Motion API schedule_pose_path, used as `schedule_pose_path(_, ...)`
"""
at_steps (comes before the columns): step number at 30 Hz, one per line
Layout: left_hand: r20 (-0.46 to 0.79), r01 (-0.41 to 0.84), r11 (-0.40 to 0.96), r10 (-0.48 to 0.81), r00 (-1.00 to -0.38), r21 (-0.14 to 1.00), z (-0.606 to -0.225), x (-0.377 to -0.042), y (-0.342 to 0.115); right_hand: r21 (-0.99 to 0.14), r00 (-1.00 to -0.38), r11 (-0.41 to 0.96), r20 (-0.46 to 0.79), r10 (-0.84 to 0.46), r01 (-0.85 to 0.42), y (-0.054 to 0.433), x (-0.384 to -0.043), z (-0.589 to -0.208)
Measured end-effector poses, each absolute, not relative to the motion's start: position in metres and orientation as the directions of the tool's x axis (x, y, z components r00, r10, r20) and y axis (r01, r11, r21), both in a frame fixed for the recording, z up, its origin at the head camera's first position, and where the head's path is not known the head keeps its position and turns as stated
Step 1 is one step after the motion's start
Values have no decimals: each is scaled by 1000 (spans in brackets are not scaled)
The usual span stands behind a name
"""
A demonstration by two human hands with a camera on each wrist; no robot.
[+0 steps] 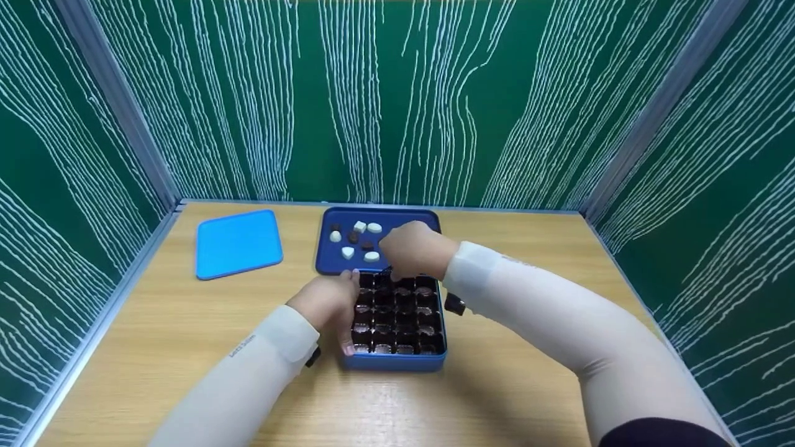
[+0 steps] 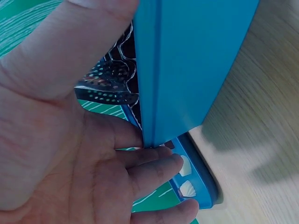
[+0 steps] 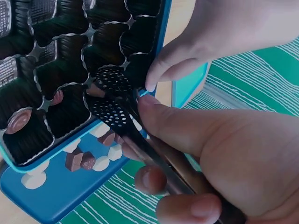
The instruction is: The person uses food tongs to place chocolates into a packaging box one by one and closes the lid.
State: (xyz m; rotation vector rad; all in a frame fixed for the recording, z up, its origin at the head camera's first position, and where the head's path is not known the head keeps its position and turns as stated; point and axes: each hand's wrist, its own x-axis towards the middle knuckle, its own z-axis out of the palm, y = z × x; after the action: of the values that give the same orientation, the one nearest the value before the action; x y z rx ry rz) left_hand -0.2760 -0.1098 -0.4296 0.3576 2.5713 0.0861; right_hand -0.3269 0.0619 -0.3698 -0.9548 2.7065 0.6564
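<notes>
A blue box [image 1: 397, 364] with a dark divided insert [image 3: 65, 84] stands on the table. My left hand [image 1: 328, 303] holds the box by its left side, thumb near the front corner and fingers near the far corner. Over the far rows, my right hand [image 1: 419, 249] grips dark tongs [image 3: 112, 115] with perforated tips. Between those tips shows a small brown chocolate [image 3: 96, 91], at a far-row compartment near the left side. Farther right in that row lie two pieces, one a brown oval chocolate [image 3: 19, 121].
Behind the box, a dark blue tray [image 1: 397, 217] carries several white and brown chocolates [image 1: 348, 252]. A bright blue lid-like panel [image 1: 239, 245] lies at the back left of the table. Green, white-streaked walls [image 1: 397, 124] surround the table.
</notes>
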Motion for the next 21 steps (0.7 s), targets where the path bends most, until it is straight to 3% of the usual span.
schedule_pose_path(11,-511,215,966,258,-820,143,-427,-274,-110,443,-750,605,-404,-524,-661,42,-328,-381)
schedule_pose_path(21,-511,212,964,264,-818,158,-429,-276,-110,400,-773,663,-373,-513,-633,52,-326,-359)
